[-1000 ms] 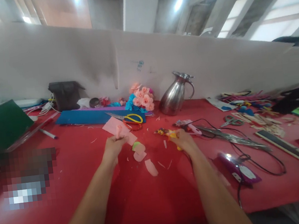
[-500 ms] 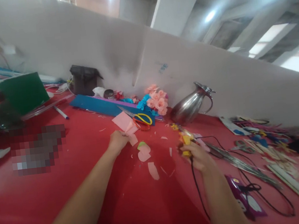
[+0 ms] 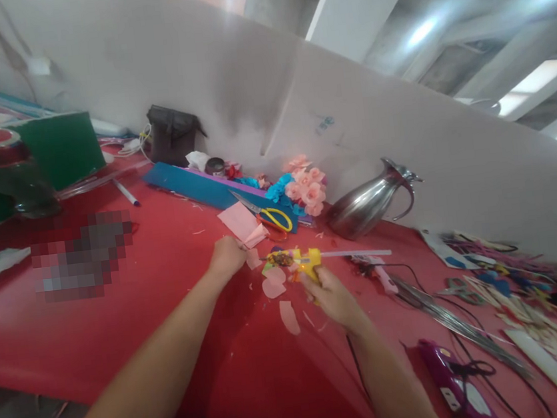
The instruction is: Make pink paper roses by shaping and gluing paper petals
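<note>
My right hand (image 3: 329, 292) is wrapped round a yellow glue gun (image 3: 309, 259), with a clear glue stick (image 3: 358, 253) out of its back and its nozzle pointing left. My left hand (image 3: 228, 255) is closed near the nozzle, fingers pinched at a small pink paper piece (image 3: 253, 259); the exact grip is hard to make out. Just beyond lie a pink paper sheet (image 3: 240, 221) and scissors with yellow and orange handles (image 3: 282, 218). Cut pink petals (image 3: 289, 317) are scattered on the red table below the gun.
Pink paper flowers (image 3: 310, 188) and a metal jug (image 3: 371, 202) stand at the back. Wires (image 3: 452, 317), a pink glue gun (image 3: 383, 276) and a purple power strip (image 3: 446, 378) with cords are to the right. A jar (image 3: 15, 172) stands far left.
My right hand has brought the yellow glue gun left, to beside my left hand, and turned it so its nozzle points left. The view has shifted slightly.
</note>
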{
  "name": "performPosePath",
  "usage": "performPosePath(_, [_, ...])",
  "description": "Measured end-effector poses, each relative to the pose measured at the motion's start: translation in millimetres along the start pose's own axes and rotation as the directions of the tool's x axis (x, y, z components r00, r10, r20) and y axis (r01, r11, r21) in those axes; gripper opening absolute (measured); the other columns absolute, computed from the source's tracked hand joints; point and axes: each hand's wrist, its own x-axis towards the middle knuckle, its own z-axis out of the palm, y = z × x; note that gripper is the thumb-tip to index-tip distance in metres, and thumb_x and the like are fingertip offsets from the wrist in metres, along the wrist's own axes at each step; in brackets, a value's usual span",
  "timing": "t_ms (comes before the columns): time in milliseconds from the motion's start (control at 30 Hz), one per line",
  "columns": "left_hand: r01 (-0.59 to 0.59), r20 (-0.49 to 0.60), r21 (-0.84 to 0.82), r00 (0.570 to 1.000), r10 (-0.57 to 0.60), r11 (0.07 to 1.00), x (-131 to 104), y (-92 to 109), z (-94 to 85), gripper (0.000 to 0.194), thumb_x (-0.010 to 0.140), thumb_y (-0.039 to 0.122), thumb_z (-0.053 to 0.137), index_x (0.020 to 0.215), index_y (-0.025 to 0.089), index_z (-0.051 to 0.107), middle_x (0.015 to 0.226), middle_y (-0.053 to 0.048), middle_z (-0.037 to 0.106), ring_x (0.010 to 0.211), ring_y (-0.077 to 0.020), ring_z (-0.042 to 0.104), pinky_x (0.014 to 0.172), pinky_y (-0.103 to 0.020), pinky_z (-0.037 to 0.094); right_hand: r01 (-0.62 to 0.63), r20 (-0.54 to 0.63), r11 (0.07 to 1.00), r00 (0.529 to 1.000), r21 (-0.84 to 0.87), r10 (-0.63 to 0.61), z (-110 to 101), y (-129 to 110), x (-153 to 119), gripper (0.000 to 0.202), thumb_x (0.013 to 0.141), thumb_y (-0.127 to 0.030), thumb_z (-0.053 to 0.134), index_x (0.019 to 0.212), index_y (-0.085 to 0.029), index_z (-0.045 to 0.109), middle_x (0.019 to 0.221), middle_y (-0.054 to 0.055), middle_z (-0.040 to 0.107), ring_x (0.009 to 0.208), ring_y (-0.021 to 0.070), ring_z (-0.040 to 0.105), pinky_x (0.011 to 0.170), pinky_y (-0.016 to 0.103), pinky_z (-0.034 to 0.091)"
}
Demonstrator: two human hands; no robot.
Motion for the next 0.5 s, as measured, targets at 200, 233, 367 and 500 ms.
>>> performPosePath(200, [-0.018, 0.017, 0.016, 1.000, 0.018, 1.000, -1, 2, -1.8, 0.017, 0.060, 0.008, 0.059, 0.070, 0.013, 0.072, 0.076, -0.009, 0.071, 0.073, -0.0174, 0.064, 0.061, -0.020, 0.044, 0.089, -0.005, 0.994, 0.996, -0.070, -0.090, 15, -5, 0, 0.039, 0.081, -0.044, 0.047, 0.110, -0.017, 0.051, 0.100, 0.006, 0.063, 0.088, 0.0203, 0.058, 0.076, 0.030, 0.044])
performPosePath(233, [-0.018, 0.015, 0.017, 1.000, 0.018, 1.000, -2, 2, -2.2, 0.018, 0.061, 0.008, 0.059, 0.071, 0.013, 0.073, 0.076, -0.009, 0.071, 0.074, -0.0173, 0.064, 0.061, -0.020, 0.045, 0.110, -0.005, 0.991, 0.994, -0.078, -0.111, 16, -4, 1, 0.039, 0.081, -0.042, 0.047, 0.112, -0.018, 0.050, 0.106, 0.007, 0.062, 0.095, 0.0214, 0.057, 0.081, 0.032, 0.043])
performPosePath(367, [-0.030, 0.013, 0.014, 0.999, 0.030, 0.999, -3, 3, -2.8, 0.022, 0.060, 0.005, 0.057, 0.072, 0.013, 0.073, 0.075, -0.009, 0.071, 0.074, -0.0168, 0.064, 0.061, -0.019, 0.045, 0.097, 0.006, 0.977, 0.995, -0.191, -0.097, 20, 0, 3, 0.041, 0.084, -0.044, 0.044, 0.117, -0.020, 0.049, 0.105, 0.008, 0.064, 0.096, 0.0242, 0.058, 0.081, 0.036, 0.043])
performPosePath(500, [-0.046, 0.011, 0.012, 0.999, 0.046, 0.999, -3, 2, -2.1, 0.021, 0.060, 0.006, 0.056, 0.071, 0.013, 0.072, 0.074, -0.009, 0.071, 0.072, -0.0159, 0.064, 0.059, -0.019, 0.045, 0.073, -0.006, 0.952, 0.997, -0.299, -0.078, 21, 1, 3, 0.041, 0.085, -0.047, 0.042, 0.116, -0.022, 0.050, 0.101, 0.008, 0.066, 0.094, 0.0249, 0.060, 0.079, 0.035, 0.043])
